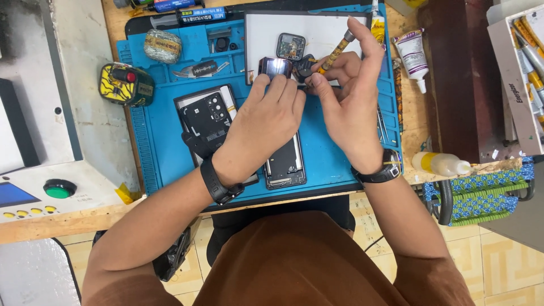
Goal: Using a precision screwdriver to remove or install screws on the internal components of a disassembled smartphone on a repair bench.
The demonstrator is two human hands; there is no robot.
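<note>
Far left: a grey machine (pixel 39 187) with a green round button (pixel 59 188) sits beside the wooden surface (pixel 122 22).
Yellow-black device: a small yellow and black gadget (pixel 126 84) lies just left of the blue work mat (pixel 164 136).
Back cover: a dark phone back cover (pixel 207 116) rests on the mat, touching the left wrist area.
Left hand: the left hand (pixel 266 122) has its fingers (pixel 272 85) closed together on a small dark module with a glossy face (pixel 276 67), pinning it at the edge of the white pad (pixel 317 34).
Phone frame: an opened phone frame (pixel 285 164) lies on the mat, partly under both hands.
Right hand: the right hand (pixel 345 96) has thumb and middle fingers clamped on a precision screwdriver with a yellow patterned handle (pixel 334 54); the index finger stands up, its tip on the handle's top.
Screwdriver tip: it meets a small black part just right of the module; exact contact is probably hidden by the thumb.
Right side: a white glue tube (pixel 412 56) and a yellow-capped squeeze bottle (pixel 439 164) lie off the mat.
</note>
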